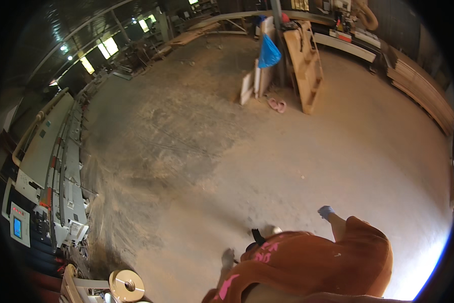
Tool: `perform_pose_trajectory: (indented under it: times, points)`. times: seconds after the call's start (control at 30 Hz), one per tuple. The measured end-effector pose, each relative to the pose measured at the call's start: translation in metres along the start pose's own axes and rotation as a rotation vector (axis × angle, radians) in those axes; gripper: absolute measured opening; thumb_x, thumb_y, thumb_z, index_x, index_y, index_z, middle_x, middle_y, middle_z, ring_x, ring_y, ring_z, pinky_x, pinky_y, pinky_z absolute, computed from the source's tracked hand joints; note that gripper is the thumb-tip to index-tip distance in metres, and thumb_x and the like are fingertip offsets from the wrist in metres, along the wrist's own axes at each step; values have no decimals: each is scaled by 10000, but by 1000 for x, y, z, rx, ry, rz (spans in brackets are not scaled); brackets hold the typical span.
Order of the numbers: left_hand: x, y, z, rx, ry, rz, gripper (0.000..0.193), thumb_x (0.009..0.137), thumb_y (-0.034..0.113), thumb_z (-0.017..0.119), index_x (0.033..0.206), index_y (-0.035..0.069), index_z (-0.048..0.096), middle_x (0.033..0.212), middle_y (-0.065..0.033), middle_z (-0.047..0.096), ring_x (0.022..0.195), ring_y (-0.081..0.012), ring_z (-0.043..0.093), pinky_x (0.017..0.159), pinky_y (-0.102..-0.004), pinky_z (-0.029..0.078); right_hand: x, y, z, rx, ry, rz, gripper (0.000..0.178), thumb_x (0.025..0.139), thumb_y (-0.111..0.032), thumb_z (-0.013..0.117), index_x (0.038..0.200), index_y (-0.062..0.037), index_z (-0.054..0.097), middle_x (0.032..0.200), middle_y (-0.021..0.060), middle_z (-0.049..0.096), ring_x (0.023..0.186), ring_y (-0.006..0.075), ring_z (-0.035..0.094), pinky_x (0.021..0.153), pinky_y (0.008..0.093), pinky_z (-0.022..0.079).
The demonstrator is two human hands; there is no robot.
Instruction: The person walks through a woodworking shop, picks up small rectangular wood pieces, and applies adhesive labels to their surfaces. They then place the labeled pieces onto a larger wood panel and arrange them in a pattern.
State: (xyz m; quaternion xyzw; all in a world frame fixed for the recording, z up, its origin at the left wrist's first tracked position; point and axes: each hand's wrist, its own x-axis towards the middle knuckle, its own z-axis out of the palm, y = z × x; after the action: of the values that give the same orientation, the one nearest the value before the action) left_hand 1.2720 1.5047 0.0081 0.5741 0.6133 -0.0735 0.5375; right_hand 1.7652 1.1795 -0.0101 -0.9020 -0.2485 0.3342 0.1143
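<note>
My right hand (326, 211), in a pale blue-grey glove, hangs out over the floor beside my brown shirt (317, 260). Its fingers look loosely apart, and nothing shows in it. My left hand (228, 258), in a grey glove, is low in front of me, left of the shirt's pink print. It is dim and small, so how its fingers lie is unclear; no held thing shows there. A black strap-like piece (257, 236) sticks up at the shirt's edge, between the hands. Neither hand visibly touches anything.
A long machine (65, 166) with a control panel (20, 227) runs along the left. Tape-like rolls (120, 286) stand at lower left. Ahead are a post with leaning boards (302, 65), a blue bag (270, 52) and pink slippers (277, 105). Stacked boards (421, 88) lie right. Dust covers the floor.
</note>
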Motion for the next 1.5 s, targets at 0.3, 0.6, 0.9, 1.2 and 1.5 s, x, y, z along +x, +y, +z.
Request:
perform_pose_trajectory:
  times: [0.3, 0.6, 0.9, 1.2, 1.5]
  points:
    - [126, 78, -56, 231, 75, -60, 346, 823, 336, 515, 959, 34, 612, 1040, -204, 596, 957, -331, 576, 855, -411, 451, 242, -421, -118, 295, -53, -356, 373, 799, -384, 584, 1070, -133, 637, 1099, 101, 631, 1006, 301, 590, 883, 357, 468]
    - [348, 265, -264, 338, 189, 242, 359, 835, 359, 512, 931, 25, 604, 1021, -219, 592, 944, -360, 566, 865, -430, 440, 408, -430, -106, -607, -124, -538, 222, 819, -197, 477, 822, -94, 674, 914, 124, 657, 866, 327, 624, 727, 436, 506]
    - [644, 595, -360, -278, 192, 199, 408, 834, 334, 608, 1061, -5, 608, 981, -80, 639, 936, -193, 571, 855, -304, 438, 555, -347, -126, 299, -258, 453, 255, 852, -241, 584, 933, -6, 641, 840, 99, 663, 640, 229, 645, 537, 366, 526]
    - [742, 726, -330, 54, 47, 185, 459, 822, 315, 615, 1152, 0, 562, 1101, -124, 593, 1067, -210, 524, 930, -314, 409, 903, -668, -348, -527, -35, -537, 334, 853, -345, 474, 961, -100, 674, 1040, 143, 632, 1000, 329, 574, 891, 410, 446]
    - [892, 858, -426, 323, 23, 13, 492, 831, 354, 589, 1155, -15, 554, 1137, -153, 585, 1096, -253, 525, 954, -347, 395, 1124, -963, -448, 316, 66, -319, 334, 822, -373, 508, 950, -96, 644, 1067, 132, 632, 987, 336, 580, 835, 396, 460]
